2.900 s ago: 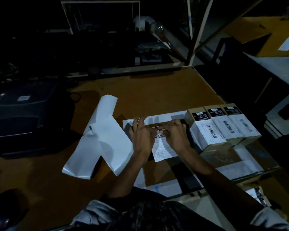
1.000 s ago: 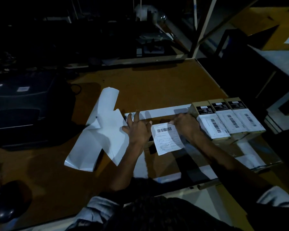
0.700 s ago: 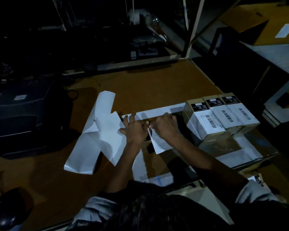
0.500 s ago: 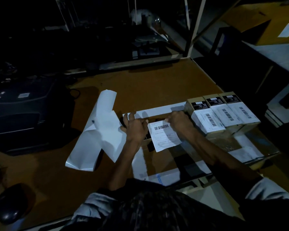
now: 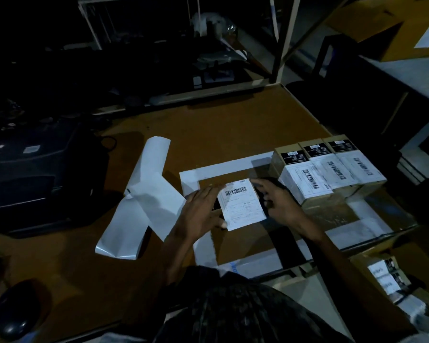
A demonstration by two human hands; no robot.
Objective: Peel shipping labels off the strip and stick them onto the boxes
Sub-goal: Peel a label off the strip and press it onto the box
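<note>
White label (image 5: 242,204), barcode at its far end, lay face-up between the two hands, over a dark box that was mostly hidden beneath it; only dark slivers of that box showed at the label's left and right edges. Long axis ran near to far, tilted slightly with the far end leaning left. Near end overhung toward the person, apparently not yet pressed down.

Left hand (image 5: 201,211) sat at the label's left edge, fingers extended and fairly flat, thumb touching the near-left corner. No curl around anything; read as an open, steadying hand. Right hand (image 5: 278,201) sat at the right edge, fingers spread and relaxed, tips at or just beside the label's far-right corner. Contact there uncertain in the dim light; it gripped nothing that could be seen.

Both hands equally near, one per long edge. Judgement: the next move was likely a smoothing press along the long axis, from the barcode end toward the near end, so the label's alignment with the box beneath mattered most. Skew could leave a crease.

Just right, three labelled boxes (image 5: 330,174) stood side by side, touching. Left of the work, blank backing strip (image 5: 146,196) lay folded on the brown table (image 5: 233,129). White tape outline (image 5: 223,167) framed the work area.
</note>
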